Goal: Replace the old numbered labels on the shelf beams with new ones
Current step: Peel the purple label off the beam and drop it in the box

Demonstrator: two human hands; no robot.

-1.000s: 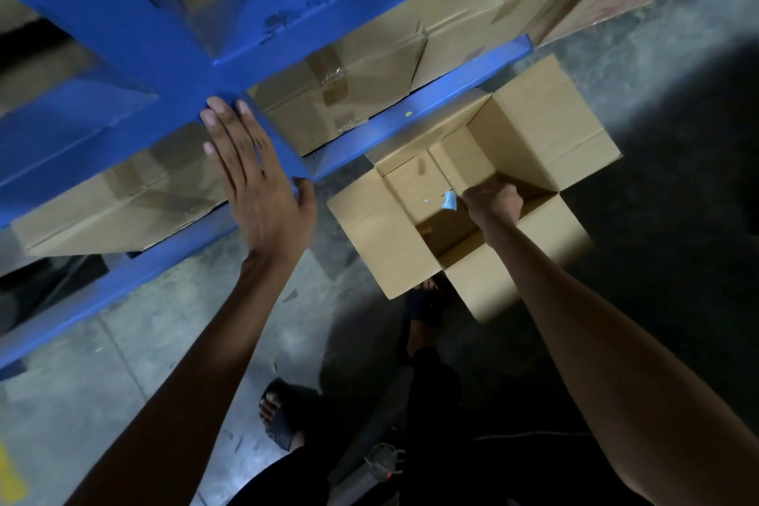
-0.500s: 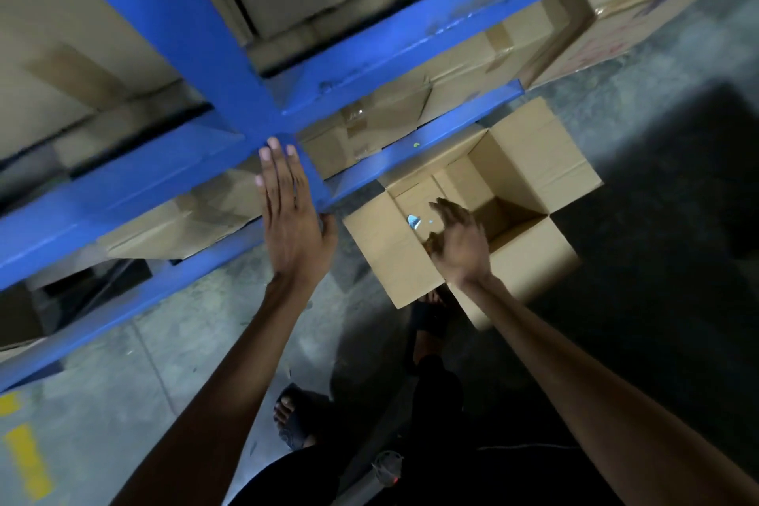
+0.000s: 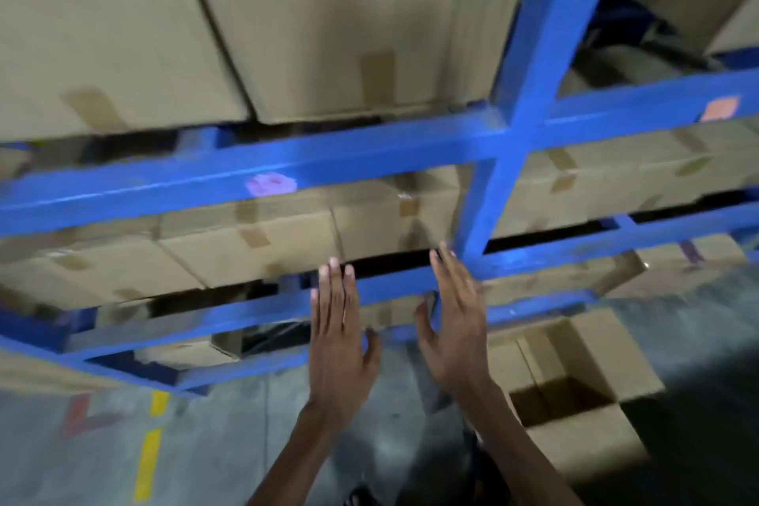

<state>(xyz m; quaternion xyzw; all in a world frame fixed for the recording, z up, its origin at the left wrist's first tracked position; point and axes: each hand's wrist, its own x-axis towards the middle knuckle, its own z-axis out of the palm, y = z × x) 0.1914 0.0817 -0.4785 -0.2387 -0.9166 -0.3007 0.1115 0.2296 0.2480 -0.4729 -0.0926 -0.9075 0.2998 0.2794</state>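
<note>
Left hand [image 3: 336, 341] and right hand [image 3: 456, 325] are spread flat and empty before the lower shelf beam [image 3: 246, 312]. The purple label [image 3: 271, 183] sits up-left on the higher beam [image 3: 369, 152], which runs sideways, nearer the left hand.

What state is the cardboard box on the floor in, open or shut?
Open: the cardboard box has its flaps spread outward, exposing a dark hollow. Whether anything lies inside cannot be told; it is in shadow.

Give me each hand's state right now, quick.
Left hand: open, fingers straight, holding nothing.
Right hand: open, fingers straight, holding nothing.
</note>
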